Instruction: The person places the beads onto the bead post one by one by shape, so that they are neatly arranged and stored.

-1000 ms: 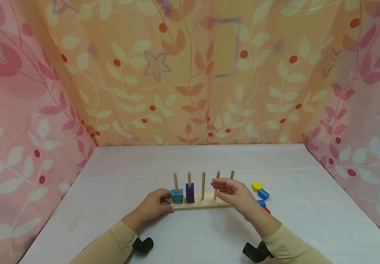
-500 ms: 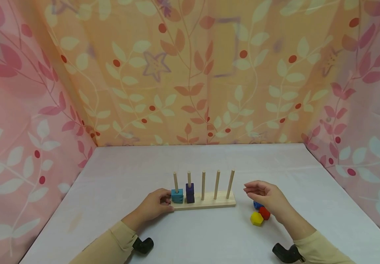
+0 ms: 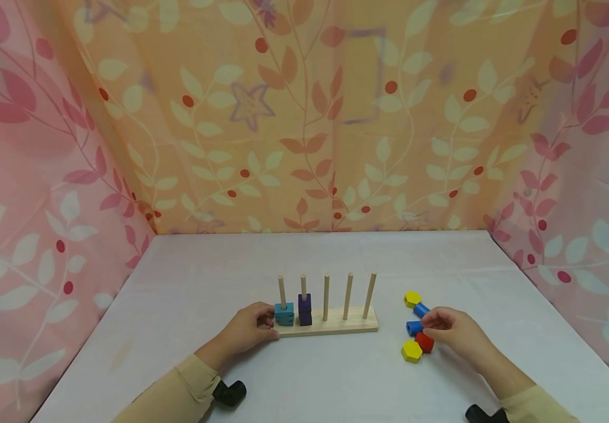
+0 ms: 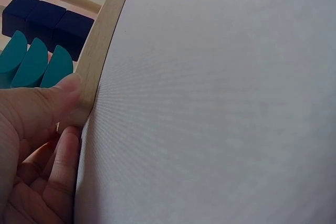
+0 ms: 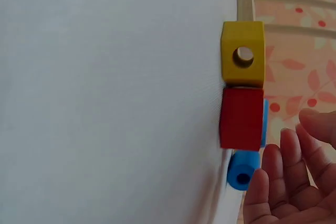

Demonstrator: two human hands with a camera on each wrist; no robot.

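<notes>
Could jolt the peg board point(image 3: 330, 331), with the teal pieces point(image 3: 284, 317) on its leftmost peg, through a tug from the left hand point(image 3: 246, 326); right of the peg board, could likely set the blue cylinders point(image 3: 414, 328) rolling through a careless brush of the right hand point(image 3: 457, 331). Pinching the peg board's left end between left thumb and curled fingers; beyond its right end, poised at the blue cylinders with right fingers relaxed, gripping nothing visible, with contact unclear.
</notes>
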